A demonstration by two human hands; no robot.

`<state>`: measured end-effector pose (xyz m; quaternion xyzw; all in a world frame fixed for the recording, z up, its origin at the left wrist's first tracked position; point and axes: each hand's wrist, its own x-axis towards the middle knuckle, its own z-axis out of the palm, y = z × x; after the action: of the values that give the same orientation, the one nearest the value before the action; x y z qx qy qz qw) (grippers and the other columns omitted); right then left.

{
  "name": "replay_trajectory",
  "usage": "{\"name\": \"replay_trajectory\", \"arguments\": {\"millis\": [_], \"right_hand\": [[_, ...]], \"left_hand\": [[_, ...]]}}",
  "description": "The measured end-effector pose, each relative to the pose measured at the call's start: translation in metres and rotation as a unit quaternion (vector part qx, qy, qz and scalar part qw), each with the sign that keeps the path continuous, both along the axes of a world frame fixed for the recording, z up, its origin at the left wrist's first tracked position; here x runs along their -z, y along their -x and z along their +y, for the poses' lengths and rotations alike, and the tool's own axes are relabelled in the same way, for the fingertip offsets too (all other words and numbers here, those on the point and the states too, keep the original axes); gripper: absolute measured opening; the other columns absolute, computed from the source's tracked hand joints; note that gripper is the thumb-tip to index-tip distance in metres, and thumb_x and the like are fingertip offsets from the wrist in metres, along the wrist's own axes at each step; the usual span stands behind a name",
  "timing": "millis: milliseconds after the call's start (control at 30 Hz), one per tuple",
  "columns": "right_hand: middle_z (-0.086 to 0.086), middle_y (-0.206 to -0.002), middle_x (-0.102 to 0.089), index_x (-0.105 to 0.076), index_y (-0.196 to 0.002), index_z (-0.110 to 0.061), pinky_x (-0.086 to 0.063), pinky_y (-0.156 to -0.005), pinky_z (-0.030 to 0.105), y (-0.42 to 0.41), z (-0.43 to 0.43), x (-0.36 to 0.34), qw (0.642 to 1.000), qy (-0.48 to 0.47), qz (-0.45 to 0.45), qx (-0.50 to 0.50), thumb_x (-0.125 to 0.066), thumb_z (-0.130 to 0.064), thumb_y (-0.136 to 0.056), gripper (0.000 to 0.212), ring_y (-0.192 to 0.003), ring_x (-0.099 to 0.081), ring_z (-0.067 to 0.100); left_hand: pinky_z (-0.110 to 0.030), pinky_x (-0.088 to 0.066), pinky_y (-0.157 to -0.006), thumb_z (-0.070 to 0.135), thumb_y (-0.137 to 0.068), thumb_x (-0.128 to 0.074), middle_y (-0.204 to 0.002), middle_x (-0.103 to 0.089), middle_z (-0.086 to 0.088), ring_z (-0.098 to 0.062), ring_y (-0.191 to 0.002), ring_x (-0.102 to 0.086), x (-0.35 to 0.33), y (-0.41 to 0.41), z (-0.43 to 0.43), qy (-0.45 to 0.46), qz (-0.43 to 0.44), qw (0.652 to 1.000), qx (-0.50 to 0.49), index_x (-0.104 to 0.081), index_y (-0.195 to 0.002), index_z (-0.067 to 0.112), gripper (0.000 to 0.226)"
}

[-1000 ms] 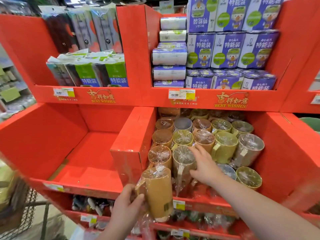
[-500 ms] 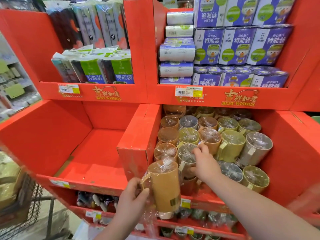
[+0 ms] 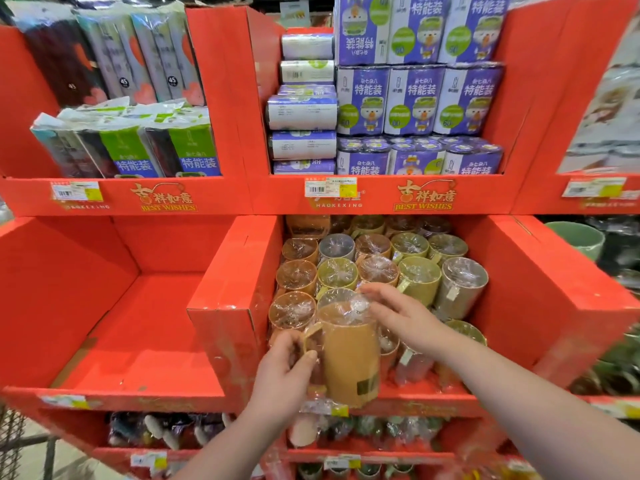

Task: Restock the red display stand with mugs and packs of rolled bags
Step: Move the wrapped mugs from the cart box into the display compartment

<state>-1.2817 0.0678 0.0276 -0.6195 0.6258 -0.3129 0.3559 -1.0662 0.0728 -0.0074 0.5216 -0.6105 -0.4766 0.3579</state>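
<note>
Shop aisle, with a red display stand (image 3: 239, 199) of cardboard bins in tiers, "BEST WISHES" printed on the front lips. We list as follows.

Upper right bin: purple packs of rolled bags (image 3: 419, 98) stacked in rows, with white-and-purple packs (image 3: 301, 112) lying flat in a pile at their left.

Upper left bin: green-labelled packs (image 3: 187, 150) in front, dark tall packs (image 3: 114, 53) upright behind. One price label (image 3: 330, 186) sits on the lip between tiers.

Middle right bin: wrapped mugs (image 3: 419, 275) in tan, green and grey, mouths facing us, packed close and touching.

One tan mug (image 3: 349, 355) in clear wrap is upright at the front edge of that bin, before the packed mugs. Our left hand (image 3: 280, 372) grips it at the handle side, fingers curled round. Our right hand (image 3: 398, 317), fingers stretched, touches the crinkled wrap at its top. We have the hands near each other, one on each side of the mug.

Just left of it a cardboard divider (image 3: 228, 306) stands between the two middle bins.

Lower shelf: wrapped goods (image 3: 166, 431), too blurred for us to name.

Far right, green bowl (image 3: 578, 237); lower left, wire cart (image 3: 14, 441)
</note>
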Motion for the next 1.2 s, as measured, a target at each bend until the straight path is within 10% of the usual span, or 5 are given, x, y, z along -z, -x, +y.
{"name": "replay_trajectory", "arguments": {"millis": [167, 400, 667, 867, 1200], "right_hand": [[-0.017, -0.14, -0.032, -0.028, -0.146, -0.032, -0.027, -0.107, 0.022, 0.025, 0.017, -0.007, 0.995, -0.018, 0.102, -0.01, -0.074, -0.04, -0.078, 0.083, -0.129, -0.029, 0.001], [0.002, -0.158, -0.014, -0.006, -0.153, -0.024, -0.024, -0.113, 0.03, 0.066, 0.021, 0.002, 0.991, -0.053, 0.107, 0.067, -0.079, -0.032, -0.075, 0.107, -0.143, -0.021, 0.018], [0.001, -0.159, 0.001, 0.005, -0.153, -0.022, -0.029, -0.111, 0.029, 0.072, -0.008, 0.026, 0.979, -0.101, 0.17, 0.039, -0.076, -0.026, -0.075, 0.112, -0.144, -0.017, 0.02], [-0.001, -0.159, 0.005, 0.007, -0.153, -0.026, -0.044, -0.099, 0.026, 0.06, -0.031, 0.034, 0.978, -0.105, 0.178, 0.007, -0.071, -0.013, -0.076, 0.11, -0.143, -0.022, 0.022], [-0.003, -0.161, 0.001, -0.001, -0.154, -0.026, -0.027, -0.116, 0.039, 0.061, -0.048, 0.036, 0.932, -0.116, 0.341, -0.04, -0.073, -0.026, -0.077, 0.105, -0.144, -0.016, 0.028]], "left_hand": [[-0.038, -0.053, -0.062, 0.01, -0.091, -0.056, -0.073, -0.06, -0.006, -0.024, -0.064, -0.058, -0.004, 0.035, -0.011, 0.027, -0.028, 0.998, 0.056, -0.051, -0.084, 0.019, 0.012], [-0.023, -0.04, -0.094, 0.031, -0.088, -0.063, -0.115, -0.052, 0.013, -0.005, -0.107, -0.051, -0.002, 0.061, -0.034, 0.132, -0.145, 0.975, 0.109, -0.05, -0.116, 0.027, 0.031], [-0.046, -0.004, -0.12, 0.049, -0.089, -0.055, -0.159, -0.012, 0.001, -0.023, -0.147, -0.001, 0.009, 0.069, -0.07, 0.182, -0.454, 0.853, 0.182, -0.018, -0.15, 0.028, 0.074], [-0.048, 0.006, -0.118, 0.044, -0.094, -0.049, -0.161, 0.008, -0.002, -0.026, -0.146, 0.015, 0.017, 0.071, -0.08, 0.164, -0.522, 0.81, 0.212, 0.001, -0.151, 0.032, 0.076], [-0.047, 0.006, -0.117, 0.018, -0.096, -0.045, -0.161, 0.009, -0.003, -0.027, -0.146, 0.014, 0.03, 0.07, -0.087, 0.191, -0.556, 0.783, 0.206, 0.001, -0.151, 0.033, 0.073]]}}
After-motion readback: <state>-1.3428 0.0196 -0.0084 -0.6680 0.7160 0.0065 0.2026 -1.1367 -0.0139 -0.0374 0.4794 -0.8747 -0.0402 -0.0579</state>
